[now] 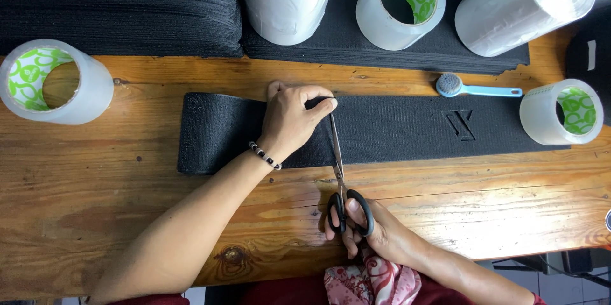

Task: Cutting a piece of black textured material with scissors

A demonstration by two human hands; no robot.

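My black ribbed fabric strip [394, 130] lies flat lengthwise across the wooden desk [95, 177], an embossed mark near its right end. My black-handled scissors [340, 174] point away from me, blades crossing the strip.

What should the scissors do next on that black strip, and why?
Probably open a little and slide forward for another snip. The scissors in the right hand lie across the black fabric strip, their blades close together with the tip near the strip's far edge, right where the left hand pinches and presses it flat on the wooden table.
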